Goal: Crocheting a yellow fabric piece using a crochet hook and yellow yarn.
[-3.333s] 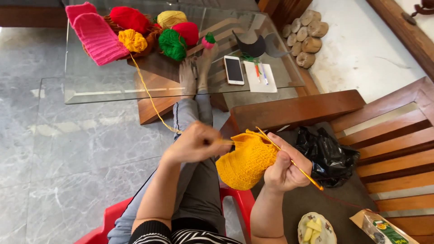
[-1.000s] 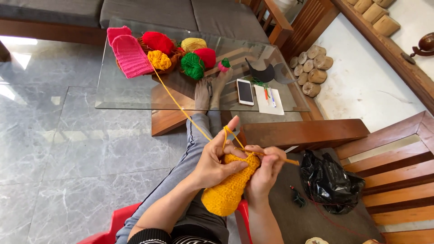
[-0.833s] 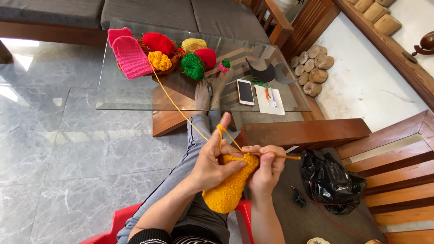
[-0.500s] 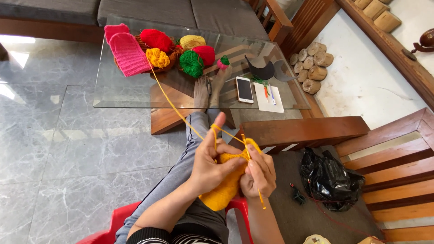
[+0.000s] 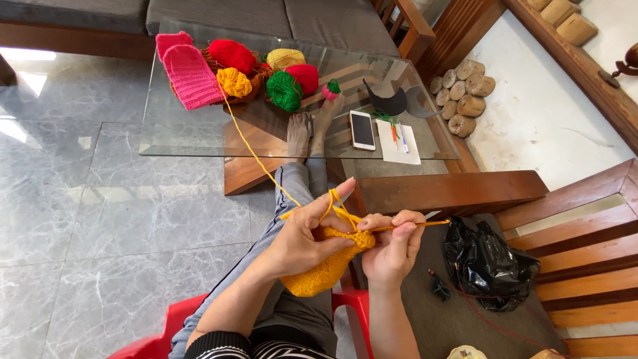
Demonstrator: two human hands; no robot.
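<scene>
Left hand (image 5: 302, 233) cups the yellow piece (image 5: 319, 269) from the side, thumb pressed on its top edge, index finger raised w/ the strand (image 5: 256, 156) looped over it. Right hand (image 5: 392, 249) is pinched shut on the hook (image 5: 415, 225), fingers curled round the shaft, tip at the piece's top edge. The piece sits between both hands, over the lap, just above the red chair (image 5: 349, 302).

Progress, judging by size: a good chunk of fabric hangs below the hands, so a fair no. of rows look done. Still attached to its yarn ball (image 5: 234, 82), strand running taut up to the tabletop (image 5: 199, 136), so the work isn't closed off (final shape can't be told).

Tabletop is glass on a wooden base. On it: pink knit (image 5: 189, 73), red, yellow and green balls incl. the green one (image 5: 284, 90), a phone (image 5: 362, 129), paper w/ pens (image 5: 401, 141). Feet rest under the glass.

Room: grey marble floor (image 5: 80, 219), grey sofa (image 5: 279, 13) at the far side, wooden bench (image 5: 571, 226) to the right w/ a black bag (image 5: 488, 262) on the seat, stacked log ends (image 5: 462, 96) by the wall.
</scene>
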